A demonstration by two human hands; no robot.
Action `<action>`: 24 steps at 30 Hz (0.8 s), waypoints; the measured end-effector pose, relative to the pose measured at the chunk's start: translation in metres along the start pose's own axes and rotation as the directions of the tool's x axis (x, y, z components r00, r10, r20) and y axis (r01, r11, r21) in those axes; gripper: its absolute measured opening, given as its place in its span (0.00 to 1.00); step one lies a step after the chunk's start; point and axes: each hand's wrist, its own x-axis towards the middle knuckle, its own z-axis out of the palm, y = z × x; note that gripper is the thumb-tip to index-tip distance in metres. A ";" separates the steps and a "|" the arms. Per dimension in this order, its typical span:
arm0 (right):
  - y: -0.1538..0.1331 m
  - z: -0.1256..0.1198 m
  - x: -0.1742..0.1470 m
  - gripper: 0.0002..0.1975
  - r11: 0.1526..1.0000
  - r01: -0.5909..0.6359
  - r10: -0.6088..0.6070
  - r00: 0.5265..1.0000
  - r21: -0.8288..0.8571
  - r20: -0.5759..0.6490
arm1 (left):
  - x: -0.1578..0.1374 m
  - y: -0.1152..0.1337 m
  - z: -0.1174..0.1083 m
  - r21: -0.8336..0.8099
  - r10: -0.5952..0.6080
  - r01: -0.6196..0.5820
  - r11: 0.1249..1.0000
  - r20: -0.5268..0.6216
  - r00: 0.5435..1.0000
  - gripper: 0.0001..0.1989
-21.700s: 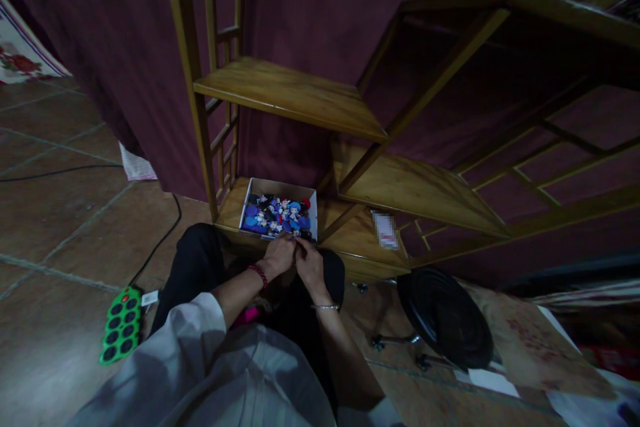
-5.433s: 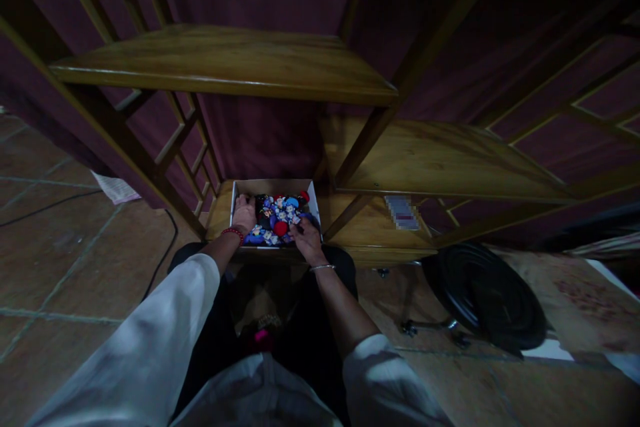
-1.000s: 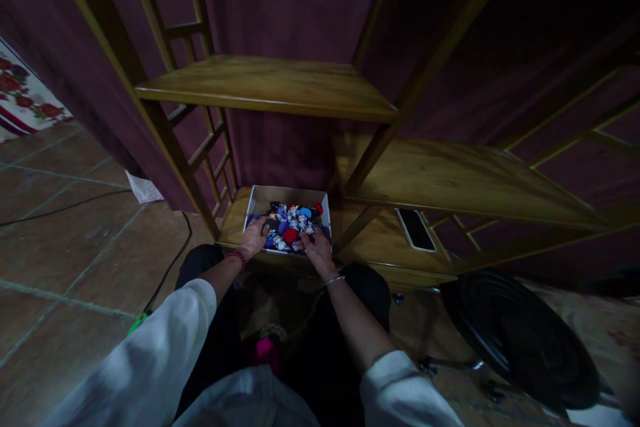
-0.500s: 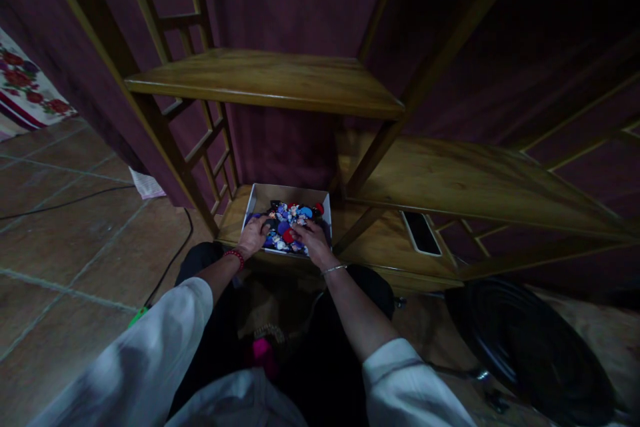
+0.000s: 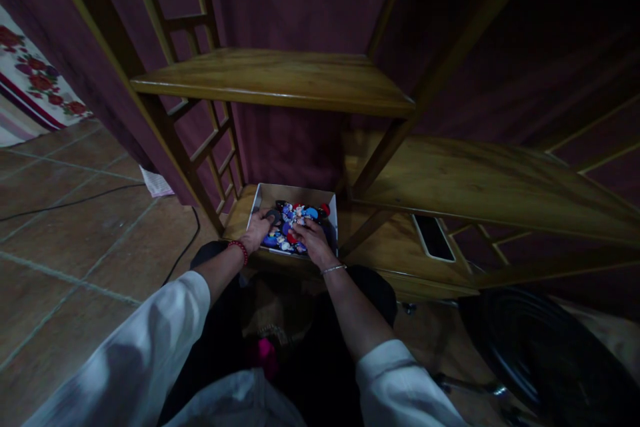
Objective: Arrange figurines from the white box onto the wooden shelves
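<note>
The box [image 5: 305, 195] is white outside and light brown inside. The little toys [image 5: 295, 213] in it are a mix of blue, purple, white, black and red. One round piece [image 5: 273, 216] on the left is dark grey. The shelf [image 5: 275, 77] is shiny yellow-brown with darker streaks. The curtain [image 5: 295, 0] behind is dark purple. The floor tiles [image 5: 40, 227] are brown with pale lines. At the far left, a white cloth [image 5: 43, 83] has red roses and stripes. The phone [image 5: 433, 238] on the right is black with a white edge. The left bracelet [image 5: 241, 248] is red; the right bracelet [image 5: 334, 269] is silver.
</note>
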 end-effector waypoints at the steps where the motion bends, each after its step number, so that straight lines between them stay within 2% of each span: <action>1: 0.000 0.000 0.000 0.19 1.000 0.009 -0.009 1.000 -0.013 0.001 | -0.002 0.000 0.002 -0.073 -0.027 0.028 0.997 0.013 1.000 0.09; 5: 0.002 -0.003 0.002 0.19 0.995 0.062 -0.063 0.998 -0.078 -0.011 | -0.012 -0.003 0.005 -0.239 -0.112 0.137 0.961 0.113 0.987 0.16; 8: 0.004 -0.007 0.003 0.18 0.977 0.106 -0.110 0.994 -0.184 -0.009 | -0.016 -0.003 0.003 -0.272 -0.149 0.196 0.942 0.186 0.971 0.22; 11: 0.006 -0.008 0.004 0.17 0.943 0.151 -0.163 0.987 -0.297 -0.016 | -0.018 -0.002 0.000 -0.280 -0.136 0.209 0.937 0.258 0.957 0.25; 17: 0.008 -0.006 0.005 0.17 0.904 0.200 -0.212 0.977 -0.379 0.011 | -0.019 -0.004 -0.004 -0.345 -0.111 0.206 0.916 0.277 0.955 0.22; 24: 0.008 -0.005 0.006 0.16 0.873 0.201 -0.230 0.973 -0.445 -0.011 | -0.020 -0.003 -0.001 -0.354 -0.150 0.240 0.904 0.264 0.953 0.15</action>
